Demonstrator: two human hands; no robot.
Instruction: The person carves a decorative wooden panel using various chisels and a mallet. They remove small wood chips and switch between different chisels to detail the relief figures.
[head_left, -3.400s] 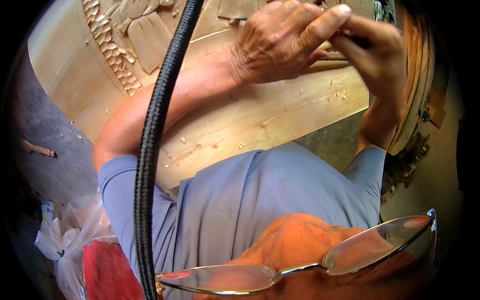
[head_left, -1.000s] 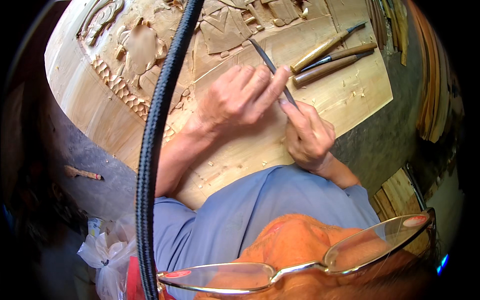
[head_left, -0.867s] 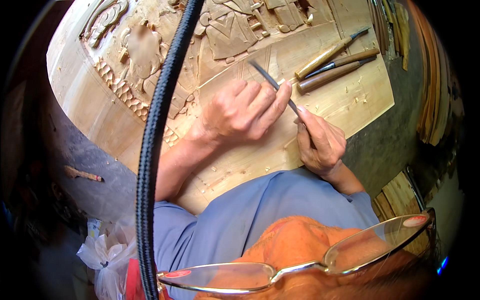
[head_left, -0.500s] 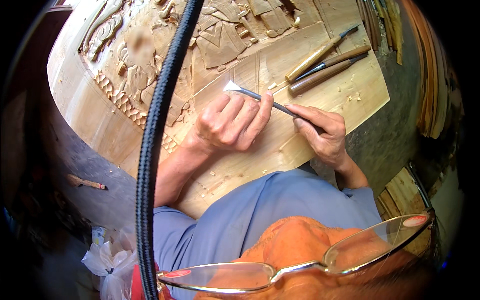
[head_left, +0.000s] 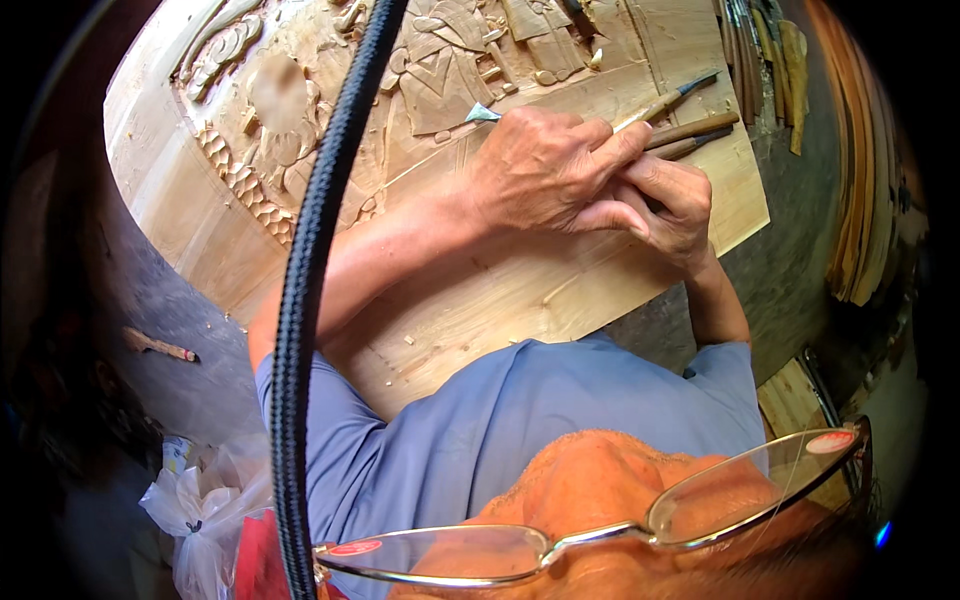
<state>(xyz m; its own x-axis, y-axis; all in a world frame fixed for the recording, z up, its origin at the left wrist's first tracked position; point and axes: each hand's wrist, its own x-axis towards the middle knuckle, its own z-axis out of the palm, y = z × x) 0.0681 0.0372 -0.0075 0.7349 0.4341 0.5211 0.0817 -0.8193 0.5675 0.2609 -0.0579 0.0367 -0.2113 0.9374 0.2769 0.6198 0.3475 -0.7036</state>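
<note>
A carving chisel with a flared, shiny blade (head_left: 482, 114) pokes out past my left hand (head_left: 545, 170), whose fingers are closed over its dark shaft. My right hand (head_left: 672, 212) is curled against the left one, gripping the chisel's rear end, which the fingers hide. Both hands are above the bare part of a carved wooden panel (head_left: 440, 300). Just beyond them lie a light-handled chisel (head_left: 655, 105) and a brown-handled chisel (head_left: 700, 128), partly covered by my fingers.
Relief carving (head_left: 435, 90) fills the panel's far side, with a scalloped band (head_left: 245, 185) at left. More tools (head_left: 770, 60) and long wooden strips (head_left: 860, 170) stand at the right. A black braided cable (head_left: 308, 260) crosses the view. A plastic bag (head_left: 205, 520) sits at lower left.
My left hand has moved right and slightly away, meeting my right hand and covering the chisel's shaft. The blade has shifted a little to the right and farther away.
</note>
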